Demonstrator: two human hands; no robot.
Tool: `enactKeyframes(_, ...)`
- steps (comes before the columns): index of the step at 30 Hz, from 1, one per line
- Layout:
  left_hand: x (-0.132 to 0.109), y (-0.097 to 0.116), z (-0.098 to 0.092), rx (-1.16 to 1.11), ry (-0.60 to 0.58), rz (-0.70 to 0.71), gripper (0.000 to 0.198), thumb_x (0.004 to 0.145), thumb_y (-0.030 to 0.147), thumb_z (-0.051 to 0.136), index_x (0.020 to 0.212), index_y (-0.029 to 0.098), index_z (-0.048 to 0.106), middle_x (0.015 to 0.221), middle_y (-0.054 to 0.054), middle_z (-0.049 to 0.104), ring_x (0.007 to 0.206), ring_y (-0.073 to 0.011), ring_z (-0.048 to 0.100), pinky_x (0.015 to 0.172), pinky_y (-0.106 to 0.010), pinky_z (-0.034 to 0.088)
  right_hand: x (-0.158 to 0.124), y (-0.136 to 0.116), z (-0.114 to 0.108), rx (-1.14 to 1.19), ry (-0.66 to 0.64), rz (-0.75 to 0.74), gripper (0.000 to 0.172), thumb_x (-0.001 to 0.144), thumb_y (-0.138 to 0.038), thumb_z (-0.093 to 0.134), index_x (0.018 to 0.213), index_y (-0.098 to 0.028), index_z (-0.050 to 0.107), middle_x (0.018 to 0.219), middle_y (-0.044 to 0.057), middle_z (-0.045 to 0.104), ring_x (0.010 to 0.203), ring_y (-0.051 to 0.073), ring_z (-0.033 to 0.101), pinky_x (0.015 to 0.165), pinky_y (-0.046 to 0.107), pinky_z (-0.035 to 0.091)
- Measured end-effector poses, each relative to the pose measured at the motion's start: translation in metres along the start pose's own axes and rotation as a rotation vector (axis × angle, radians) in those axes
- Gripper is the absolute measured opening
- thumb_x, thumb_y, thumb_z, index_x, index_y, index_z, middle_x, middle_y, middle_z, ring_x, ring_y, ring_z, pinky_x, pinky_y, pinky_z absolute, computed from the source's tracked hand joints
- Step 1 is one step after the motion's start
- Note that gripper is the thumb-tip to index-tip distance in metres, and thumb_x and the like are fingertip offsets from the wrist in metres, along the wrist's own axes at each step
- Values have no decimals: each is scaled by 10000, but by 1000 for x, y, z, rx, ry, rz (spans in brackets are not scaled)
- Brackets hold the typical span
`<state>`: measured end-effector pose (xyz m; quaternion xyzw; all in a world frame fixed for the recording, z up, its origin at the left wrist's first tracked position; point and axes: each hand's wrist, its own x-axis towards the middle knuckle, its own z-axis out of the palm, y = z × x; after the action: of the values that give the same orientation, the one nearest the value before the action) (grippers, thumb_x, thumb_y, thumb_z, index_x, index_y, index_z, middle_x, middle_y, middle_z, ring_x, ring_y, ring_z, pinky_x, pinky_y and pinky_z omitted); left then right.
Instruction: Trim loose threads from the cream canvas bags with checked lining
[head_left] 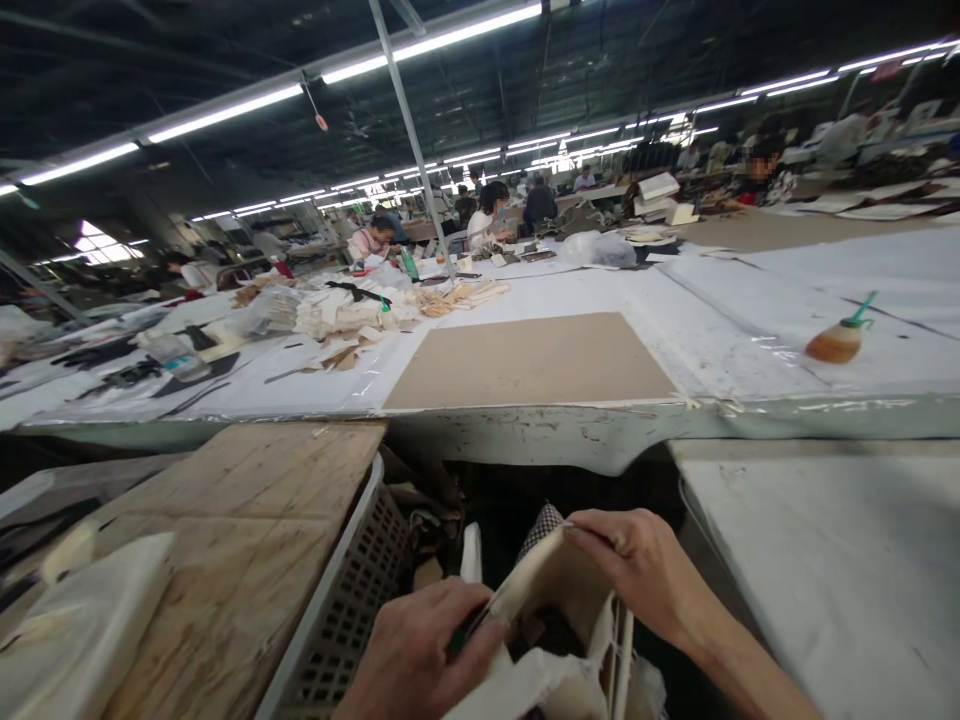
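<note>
Low in the head view, my left hand (427, 645) and my right hand (641, 570) are both closed on the edge of a cream cloth piece (551, 585). The left thumb and fingers pinch its near left side, while the right ones grip its upper corner. The cloth curves between them over the dark gap below the table. Some checked fabric (541, 522) shows just behind it. Under the hands lie more pale, crumpled pieces (532, 685), partly hidden and cut off by the bottom edge.
A white plastic basket (360, 590) stands left of my hands, beside a wooden board (247, 500). A brown sheet (532, 360) lies on the white worktable (720, 320). A squeeze bottle (836, 343) with amber liquid stands right; cloth scraps (345, 315) are heaped left. People sit farther back.
</note>
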<state>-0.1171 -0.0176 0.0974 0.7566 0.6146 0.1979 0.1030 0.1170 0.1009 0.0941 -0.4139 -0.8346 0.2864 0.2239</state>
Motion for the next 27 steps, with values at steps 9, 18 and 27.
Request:
enactKeyframes(9, 3, -8, 26, 32, 258, 146, 269, 897, 144, 438, 677, 185, 586, 628, 3, 571, 574, -104, 537, 547, -217, 362, 0, 6, 4, 235, 5, 25, 281, 943, -344, 505, 846, -255, 753, 774, -23, 749, 760, 195, 705, 689, 252, 471)
enactKeyframes(18, 59, 19, -12, -202, -135, -41, 82, 832, 218, 586, 881, 227, 651, 830, 36, 665, 740, -126, 599, 632, -200, 404, 3, -14, -1, 303, -28, 36, 269, 925, -284, 526, 812, -234, 764, 747, -31, 745, 720, 169, 687, 640, 227, 442)
enactKeyframes(27, 93, 25, 5, -289, -96, 71, 160, 854, 150, 528, 862, 214, 674, 791, 44, 692, 728, -120, 622, 665, -201, 415, -10, -19, -12, 304, -9, 180, 203, 874, -259, 522, 902, -179, 707, 726, 12, 734, 675, 179, 679, 605, 231, 449)
